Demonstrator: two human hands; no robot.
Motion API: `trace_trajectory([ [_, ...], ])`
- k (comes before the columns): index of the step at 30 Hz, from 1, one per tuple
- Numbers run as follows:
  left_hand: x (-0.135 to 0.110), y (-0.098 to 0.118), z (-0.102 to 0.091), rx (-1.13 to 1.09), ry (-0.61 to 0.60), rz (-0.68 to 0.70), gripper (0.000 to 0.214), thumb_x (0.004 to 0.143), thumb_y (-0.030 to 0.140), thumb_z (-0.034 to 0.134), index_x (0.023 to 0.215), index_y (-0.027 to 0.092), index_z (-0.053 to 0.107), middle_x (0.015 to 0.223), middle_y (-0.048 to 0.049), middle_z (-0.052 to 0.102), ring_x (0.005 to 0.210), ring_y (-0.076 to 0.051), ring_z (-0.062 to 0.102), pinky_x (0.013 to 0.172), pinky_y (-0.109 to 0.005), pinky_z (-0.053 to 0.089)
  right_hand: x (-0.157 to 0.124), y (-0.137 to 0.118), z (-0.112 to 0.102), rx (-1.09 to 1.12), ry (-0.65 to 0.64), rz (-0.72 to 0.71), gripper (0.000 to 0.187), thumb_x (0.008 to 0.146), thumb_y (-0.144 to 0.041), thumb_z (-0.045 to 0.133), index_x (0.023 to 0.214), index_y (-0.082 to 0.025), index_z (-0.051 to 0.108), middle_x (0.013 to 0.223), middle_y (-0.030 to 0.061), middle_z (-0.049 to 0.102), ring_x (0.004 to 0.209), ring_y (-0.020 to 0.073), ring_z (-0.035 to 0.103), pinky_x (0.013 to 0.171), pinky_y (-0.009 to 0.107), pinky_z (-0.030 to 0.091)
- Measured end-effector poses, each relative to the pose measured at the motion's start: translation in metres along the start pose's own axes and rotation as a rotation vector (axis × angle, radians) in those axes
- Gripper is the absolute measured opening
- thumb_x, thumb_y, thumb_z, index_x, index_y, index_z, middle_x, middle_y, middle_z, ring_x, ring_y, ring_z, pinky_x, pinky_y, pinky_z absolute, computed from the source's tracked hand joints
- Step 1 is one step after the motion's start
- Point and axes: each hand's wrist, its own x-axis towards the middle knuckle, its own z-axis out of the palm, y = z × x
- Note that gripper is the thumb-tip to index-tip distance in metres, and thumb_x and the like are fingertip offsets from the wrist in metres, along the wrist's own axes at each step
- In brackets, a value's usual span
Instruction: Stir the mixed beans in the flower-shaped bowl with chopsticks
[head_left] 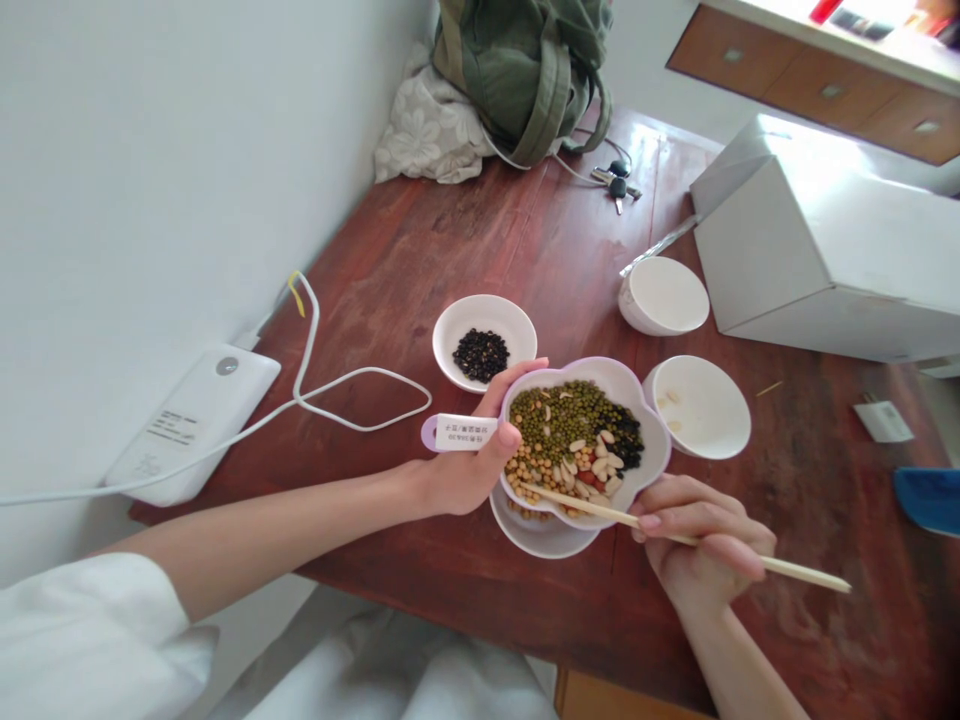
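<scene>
left hand (pixel 465 470) gripping a flower-shaped bowl (pixel 654 440) of mixed beans (pixel 566 440) above a wooden table (pixel 450 240), right hand (pixel 701 540) clenching wooden chopsticks (pixel 592 510) with fingers, tips lying among the beans, second stick hard to make out, white dish (pixel 540 535) sitting underneath, mostly hidden by the bowl

I'm wearing white: a loose, soft sleeve (pixel 90 635) ends well above my left wrist, and more pale fabric (pixel 390 680) bunches below me. My left hand (pixel 457 470) and right hand (pixel 705 545) are bare, with rounded fingernails (pixel 508 434).
</scene>
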Motion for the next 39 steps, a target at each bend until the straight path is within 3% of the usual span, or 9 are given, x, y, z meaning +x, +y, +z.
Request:
trace_trajectory([
  [5,-0.001,0.004,0.001,0.026,0.017,-0.026,0.086,0.103,0.078,0.049,0.170,0.025,0.042,0.142,-0.0166,0.071,0.137,-0.034,0.065,0.122,-0.053,0.050,-0.001,-0.001,0.002,-0.025,-0.015,-0.046,0.058,0.107,-0.058,0.059,0.074,-0.016,0.082,0.070,0.0058,0.077,0.059,0.0180,0.074,0.053,0.031,0.060],
  [12,0.001,0.007,0.002,0.047,0.019,-0.019,0.084,0.104,0.075,0.048,0.171,0.024,0.042,0.137,-0.0172,0.073,0.136,-0.036,0.066,0.121,-0.054,0.052,-0.001,-0.001,0.002,0.047,0.008,0.009,0.058,0.107,-0.059,0.060,0.074,-0.017,0.083,0.067,0.0062,0.076,0.057,0.0191,0.073,0.051,0.032,0.059],
  [17,0.000,0.004,0.001,0.045,0.005,0.006,0.083,0.107,0.073,0.045,0.173,0.024,0.034,0.151,-0.0197,0.065,0.139,-0.033,0.064,0.120,-0.051,0.053,0.000,0.003,-0.001,0.189,0.054,0.092,0.062,0.109,-0.060,0.054,0.074,-0.018,0.083,0.064,0.0050,0.073,0.048,0.0155,0.065,0.046,0.030,0.052],
  [21,-0.001,0.003,0.001,0.020,0.030,0.002,0.083,0.107,0.072,0.047,0.171,0.023,0.034,0.163,-0.0208,0.054,0.143,-0.033,0.062,0.123,-0.048,0.051,-0.003,0.004,0.000,0.102,0.084,0.053,0.059,0.108,-0.060,0.057,0.076,-0.018,0.083,0.069,0.0061,0.075,0.051,0.0152,0.066,0.047,0.029,0.053],
  [28,-0.001,0.005,0.001,0.018,0.025,-0.012,0.086,0.105,0.074,0.049,0.175,0.026,0.030,0.156,-0.0198,0.061,0.142,-0.038,0.063,0.115,-0.054,0.057,-0.012,0.002,-0.003,-0.145,-0.028,-0.178,0.049,0.109,-0.053,0.060,0.086,-0.017,0.086,0.080,0.0081,0.080,0.070,0.0214,0.078,0.061,0.034,0.064],
  [34,-0.001,0.002,0.000,0.005,0.038,0.014,0.086,0.105,0.072,0.051,0.173,0.023,0.034,0.159,-0.0217,0.058,0.140,-0.037,0.064,0.120,-0.055,0.054,-0.011,-0.002,-0.007,-0.135,-0.113,-0.117,0.049,0.108,-0.054,0.060,0.090,-0.018,0.087,0.082,0.0085,0.081,0.073,0.0224,0.080,0.065,0.036,0.067],
  [39,-0.001,0.004,0.001,0.002,0.046,-0.015,0.088,0.102,0.075,0.053,0.172,0.025,0.037,0.159,-0.0203,0.059,0.141,-0.038,0.064,0.120,-0.054,0.054,-0.010,-0.003,-0.005,-0.109,-0.087,-0.066,0.051,0.108,-0.057,0.061,0.086,-0.019,0.087,0.077,0.0082,0.080,0.066,0.0211,0.078,0.058,0.034,0.064],
])
